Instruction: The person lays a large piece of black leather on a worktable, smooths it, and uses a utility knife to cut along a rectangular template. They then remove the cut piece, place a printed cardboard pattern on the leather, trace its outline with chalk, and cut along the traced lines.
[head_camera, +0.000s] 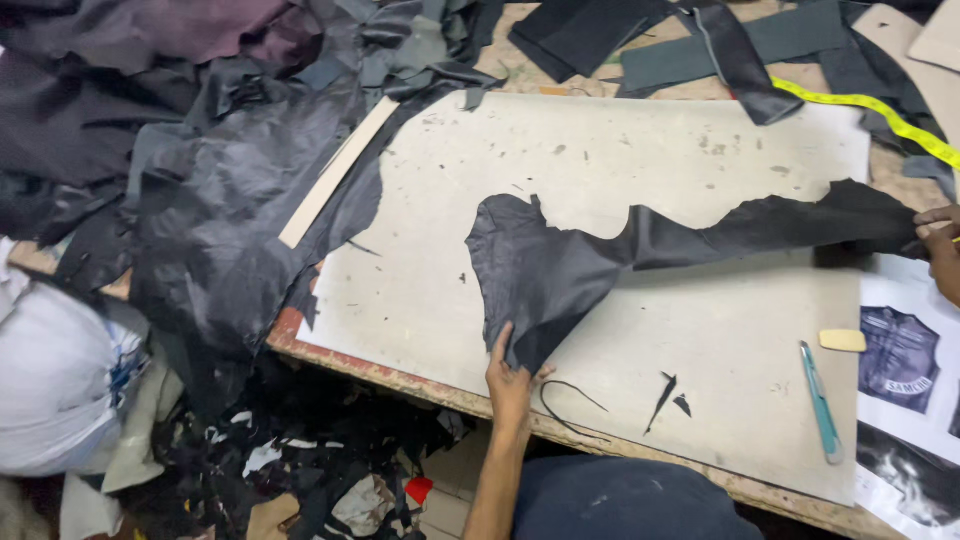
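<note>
Head view: the left hand pinches the lower corner of a black leather piece at six o'clock; the right hand, at three o'clock, grips its far end (fingers closed on it); the leather is stretched across the pale cutting board; a teal knife lies at four o'clock.

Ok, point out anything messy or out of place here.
Black scraps litter the floor below the table edge, and dark hides spill over the board's left side. Stray offcuts lie beside the black leather piece.
</note>
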